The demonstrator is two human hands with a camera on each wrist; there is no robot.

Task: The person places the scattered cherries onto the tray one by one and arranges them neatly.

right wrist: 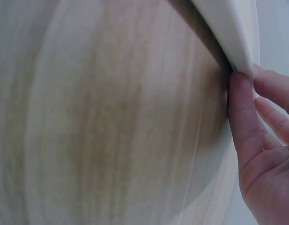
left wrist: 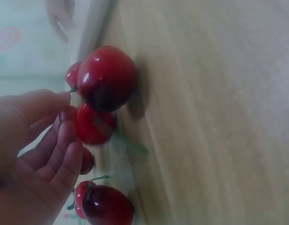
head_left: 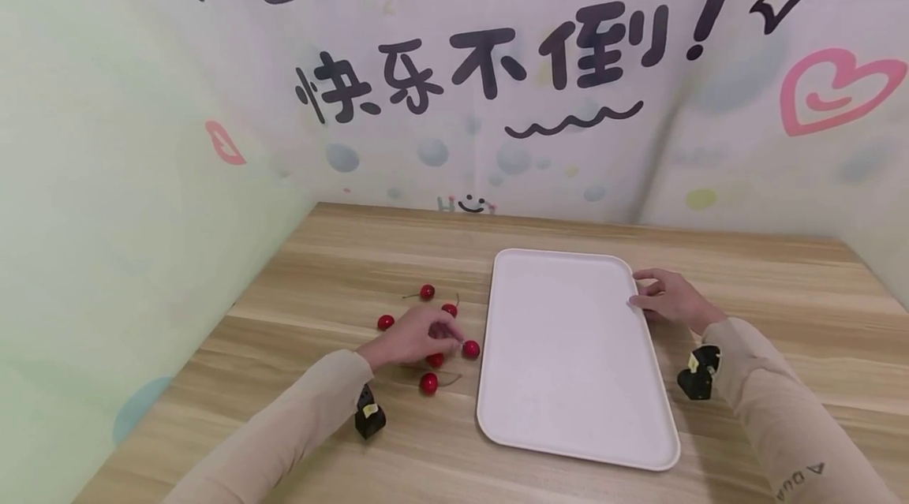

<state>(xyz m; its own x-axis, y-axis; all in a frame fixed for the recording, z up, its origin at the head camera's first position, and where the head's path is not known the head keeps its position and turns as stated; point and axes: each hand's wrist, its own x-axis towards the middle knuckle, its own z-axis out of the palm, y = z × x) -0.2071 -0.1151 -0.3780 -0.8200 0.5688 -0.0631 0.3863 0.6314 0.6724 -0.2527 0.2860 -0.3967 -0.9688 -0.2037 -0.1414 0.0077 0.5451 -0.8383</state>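
My left hand [head_left: 419, 336] pinches the stem of a red cherry [head_left: 471, 349] beside the tray's left edge. In the left wrist view, thumb and forefinger meet at that cherry's [left wrist: 72, 75] green stem; a nearer cherry [left wrist: 107, 77] partly covers it. More cherries with stems lie about this hand, one [head_left: 435, 360] partly hidden below it and another [head_left: 429, 383] nearer the front. On the right, my right hand [head_left: 667, 297] grips the rim of the white rectangular tray [head_left: 568, 354]. The right wrist view has the thumb on the tray's [right wrist: 224, 28] outer edge and fingers over the rim.
Everything stands on a wood-grain table [head_left: 369, 252]. Farther from me lie cherries, including one [head_left: 427, 292] at the back and one [head_left: 386, 322] at the left. A printed cloth wall [head_left: 440, 173] rises behind the table, and a pale wall [head_left: 142, 173] borders its left side.
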